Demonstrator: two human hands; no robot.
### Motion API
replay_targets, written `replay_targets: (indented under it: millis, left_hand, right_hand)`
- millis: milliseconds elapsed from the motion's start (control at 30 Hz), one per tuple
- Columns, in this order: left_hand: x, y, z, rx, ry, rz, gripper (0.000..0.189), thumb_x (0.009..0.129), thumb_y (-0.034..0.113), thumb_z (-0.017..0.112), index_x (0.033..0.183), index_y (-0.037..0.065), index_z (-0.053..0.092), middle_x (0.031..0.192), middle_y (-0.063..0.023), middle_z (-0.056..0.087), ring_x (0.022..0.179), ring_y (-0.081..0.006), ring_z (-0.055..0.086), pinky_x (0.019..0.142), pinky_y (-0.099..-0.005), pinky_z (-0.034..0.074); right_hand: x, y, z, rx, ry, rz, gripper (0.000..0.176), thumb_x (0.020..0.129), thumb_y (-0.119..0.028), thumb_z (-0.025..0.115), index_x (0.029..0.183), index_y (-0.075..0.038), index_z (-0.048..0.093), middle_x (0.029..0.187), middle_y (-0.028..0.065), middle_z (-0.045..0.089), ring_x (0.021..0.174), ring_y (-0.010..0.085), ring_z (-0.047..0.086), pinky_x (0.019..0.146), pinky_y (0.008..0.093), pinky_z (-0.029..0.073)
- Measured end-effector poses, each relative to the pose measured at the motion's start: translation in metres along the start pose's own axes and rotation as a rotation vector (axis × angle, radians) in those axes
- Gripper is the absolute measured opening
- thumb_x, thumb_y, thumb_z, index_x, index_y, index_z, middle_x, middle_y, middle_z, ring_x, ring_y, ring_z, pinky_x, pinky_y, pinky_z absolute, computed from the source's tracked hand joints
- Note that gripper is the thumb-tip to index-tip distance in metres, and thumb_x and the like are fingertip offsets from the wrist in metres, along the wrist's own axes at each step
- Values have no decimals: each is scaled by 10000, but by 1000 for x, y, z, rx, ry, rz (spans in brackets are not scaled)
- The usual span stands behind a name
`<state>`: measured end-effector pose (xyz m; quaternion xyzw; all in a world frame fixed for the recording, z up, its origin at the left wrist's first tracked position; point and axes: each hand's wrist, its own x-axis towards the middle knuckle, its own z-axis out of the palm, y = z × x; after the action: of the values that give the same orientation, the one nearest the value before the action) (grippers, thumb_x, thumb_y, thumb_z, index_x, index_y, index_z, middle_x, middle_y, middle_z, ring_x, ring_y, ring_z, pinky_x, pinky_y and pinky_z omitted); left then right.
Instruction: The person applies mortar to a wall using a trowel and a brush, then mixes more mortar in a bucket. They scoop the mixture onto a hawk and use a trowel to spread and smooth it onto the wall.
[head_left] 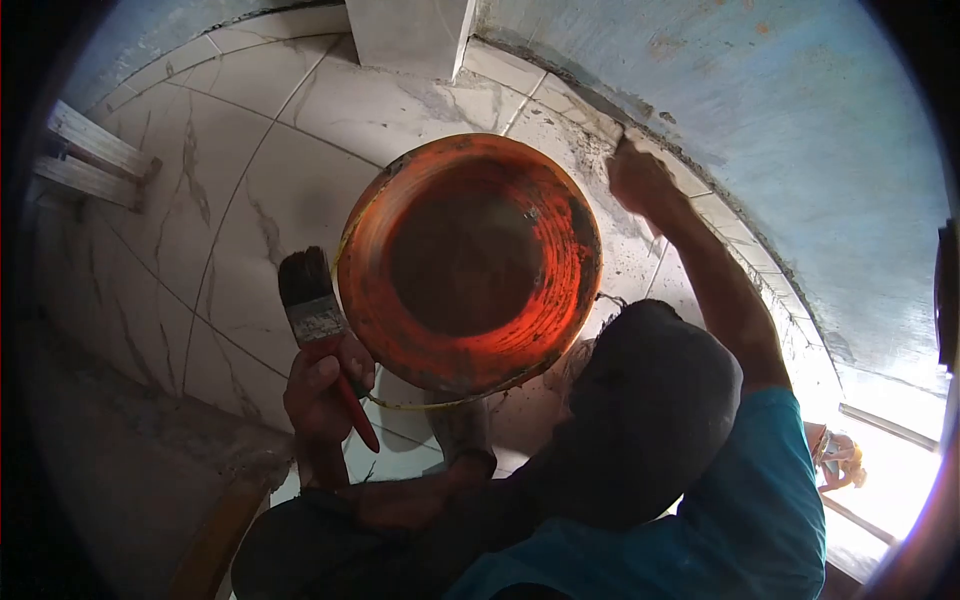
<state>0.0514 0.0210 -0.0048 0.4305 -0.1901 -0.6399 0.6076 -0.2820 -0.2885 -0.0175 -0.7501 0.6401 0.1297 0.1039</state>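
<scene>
My left hand is closed around the red handle of a wide paintbrush, whose dark bristles point up. Just right of the brush stands an orange bucket, its inner wall streaked with dirt and a murky brown liquid seeming to lie at the bottom. Stretched out to the far right, my right hand is closed at the foot of the wall, beside the tile skirting. A small dark tip sticks out past its fingers; what it belongs to is too blurred to name.
Marbled floor tiles surround the bucket, with dirt scattered near the wall. A white pillar stands at the back. White ladder-like legs rest at the left. Another person shows at the bright opening, lower right.
</scene>
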Motion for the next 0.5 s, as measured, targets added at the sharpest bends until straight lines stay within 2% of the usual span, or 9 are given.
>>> replay_targets:
  millis: [100,267,500]
  left_hand:
    - [1,-2,0,-63,-3,-23,334,795,349,597,765,20,539,711,-68,513,683,-178,532,649,-285,395]
    - [1,-1,-3,-52,10,-47,327,801,336,596,776,15,544,720,-66,519,681,-183,541,644,-287,400]
    - [2,-3,-2,-11,20,-19,358,795,361,593,776,6,546,711,-89,527,675,-188,543,626,-287,390]
  right_hand:
    - [-21,9,-13,72,-73,-8,424,947,-322,425,1096,66,506,1023,310,621,950,460,612,852,508,472]
    - [9,4,14,390,-15,-52,456,949,-372,454,1066,64,520,950,301,639,916,433,629,810,501,468]
    - [26,-2,27,340,40,-100,438,942,-366,462,1008,61,538,900,299,636,866,437,628,788,500,470]
